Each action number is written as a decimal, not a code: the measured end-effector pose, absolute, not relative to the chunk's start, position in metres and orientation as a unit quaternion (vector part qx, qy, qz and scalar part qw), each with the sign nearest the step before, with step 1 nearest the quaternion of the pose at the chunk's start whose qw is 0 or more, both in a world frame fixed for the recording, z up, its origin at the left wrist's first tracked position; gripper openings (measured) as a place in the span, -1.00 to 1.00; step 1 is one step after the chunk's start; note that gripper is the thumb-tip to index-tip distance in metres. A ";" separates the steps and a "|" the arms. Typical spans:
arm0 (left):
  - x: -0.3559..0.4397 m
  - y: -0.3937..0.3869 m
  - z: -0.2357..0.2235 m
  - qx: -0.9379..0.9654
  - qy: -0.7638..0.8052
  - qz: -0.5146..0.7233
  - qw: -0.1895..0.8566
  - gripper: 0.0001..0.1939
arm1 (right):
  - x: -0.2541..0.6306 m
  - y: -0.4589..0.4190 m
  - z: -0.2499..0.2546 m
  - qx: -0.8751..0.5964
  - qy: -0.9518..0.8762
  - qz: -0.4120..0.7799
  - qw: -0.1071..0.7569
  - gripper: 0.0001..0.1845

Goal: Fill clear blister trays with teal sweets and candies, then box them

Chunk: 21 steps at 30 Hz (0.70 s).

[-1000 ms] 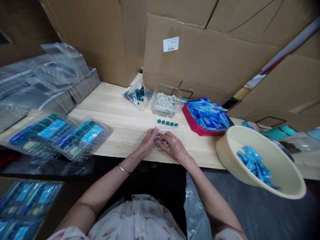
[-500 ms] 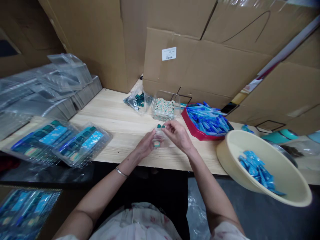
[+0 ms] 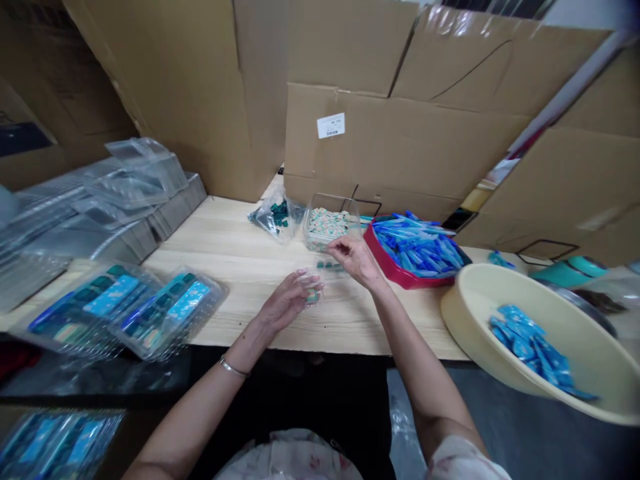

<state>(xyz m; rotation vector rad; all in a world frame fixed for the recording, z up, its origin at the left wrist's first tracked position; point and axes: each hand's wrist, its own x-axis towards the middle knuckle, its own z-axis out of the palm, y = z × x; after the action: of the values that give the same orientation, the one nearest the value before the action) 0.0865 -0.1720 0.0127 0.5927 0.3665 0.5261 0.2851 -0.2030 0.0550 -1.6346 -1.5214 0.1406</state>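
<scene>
My left hand (image 3: 287, 303) is curled around a small clear plastic case (image 3: 313, 291) with a green piece showing inside, held just above the wooden table (image 3: 235, 260). My right hand (image 3: 356, 259) reaches farther back, fingers pinched near a row of small green pieces (image 3: 330, 267) in front of a clear tub (image 3: 329, 222) of pale small parts. What the right fingers pinch is too small to make out.
A red tray (image 3: 395, 270) of blue sticks sits right of the tub, a bag of green pieces (image 3: 275, 215) to its left. A cream bowl (image 3: 475, 320) with blue packets overhangs the right edge. Filled blister packs (image 3: 165, 310) and stacked clear trays (image 3: 120, 193) lie left. Cardboard boxes (image 3: 400, 147) stand behind.
My right hand has left the case and moved back toward the clear tub. My left hand kept the case, shifting slightly. The camera tilted up a little.
</scene>
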 end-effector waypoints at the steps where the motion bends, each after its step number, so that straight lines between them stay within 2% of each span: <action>1: 0.088 -0.172 0.013 0.284 0.180 0.255 0.906 -0.57 | 0.290 -0.199 0.055 -0.668 -0.596 0.046 0.444 -0.86; 5: 0.094 -0.171 0.014 0.299 0.197 0.239 0.903 -0.60 | 0.311 -0.161 0.065 -0.705 -0.559 -0.032 0.434 -0.73; 8: 0.101 -0.168 0.015 0.333 0.242 0.245 0.878 -0.60 | 0.321 -0.132 0.071 -0.763 -0.585 -0.028 0.275 -0.75; 10: 0.105 -0.167 0.017 0.357 0.266 0.245 0.861 -0.57 | 0.321 -0.128 0.073 -0.783 -0.573 -0.019 0.241 -0.77; 15: 0.108 -0.162 0.020 0.380 0.266 0.252 0.849 -0.61 | 0.316 -0.201 0.083 -0.779 -0.572 -0.118 0.229 -0.37; 16: 0.108 -0.159 0.020 0.378 0.260 0.254 0.851 -0.64 | 0.321 -0.225 0.088 -0.800 -0.550 -0.137 0.199 -0.38; 18: 0.109 -0.154 0.019 0.372 0.250 0.245 0.859 -0.71 | 0.341 -0.276 0.099 -0.875 -0.459 -0.117 0.096 -0.54; 21: 0.114 -0.149 0.017 0.362 0.224 0.215 0.879 -0.80 | 0.385 -0.348 0.113 -0.957 -0.266 -0.004 -0.115 -0.61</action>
<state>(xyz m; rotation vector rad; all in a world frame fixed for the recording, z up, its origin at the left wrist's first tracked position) 0.1144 -0.1492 0.0175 0.7554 0.4663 0.4486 0.3853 -0.3479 0.1130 -3.2495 -0.9044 -0.0143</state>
